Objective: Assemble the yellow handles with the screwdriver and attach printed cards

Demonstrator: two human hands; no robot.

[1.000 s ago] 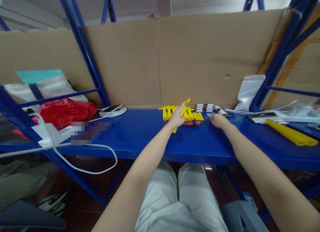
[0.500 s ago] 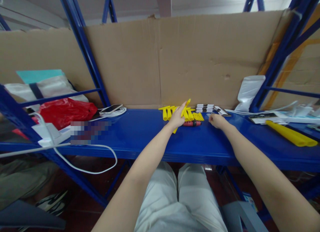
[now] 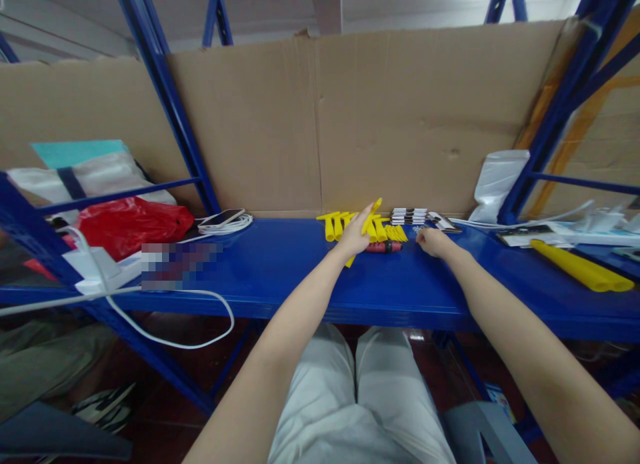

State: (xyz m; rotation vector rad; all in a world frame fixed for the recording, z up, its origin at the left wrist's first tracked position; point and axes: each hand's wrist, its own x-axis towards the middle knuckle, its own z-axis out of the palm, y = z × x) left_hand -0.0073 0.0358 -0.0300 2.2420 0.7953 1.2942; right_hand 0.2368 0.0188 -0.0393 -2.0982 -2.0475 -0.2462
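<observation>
Closed around a yellow T-shaped plastic piece [image 3: 376,205], my left hand [image 3: 355,235] hovers over the middle of the blue shelf; one end sticks up past the fingers, another shows below the palm. Behind it a row of similar yellow pieces [image 3: 329,229] lies along the cardboard. Several flat yellow parts [image 3: 396,233] sit just right of that hand. A red-and-black tool, like a screwdriver [image 3: 385,247], lies in front of them. My right hand [image 3: 433,242] is down at a few tiny white parts [image 3: 417,230], fingertips pinched together; whatever is between them is too small to make out.
Stacked black-and-white pieces [image 3: 409,216] stand at the back, near a white pouch [image 3: 500,184]. A large yellow plastic piece [image 3: 580,267] lies at the right. On the left are a phone [image 3: 223,219] on coiled white cable, a red bag [image 3: 133,224] and a power strip [image 3: 120,271].
Both hands stay in nearly the same place. The whole view shifts very slightly; no object has visibly moved.
</observation>
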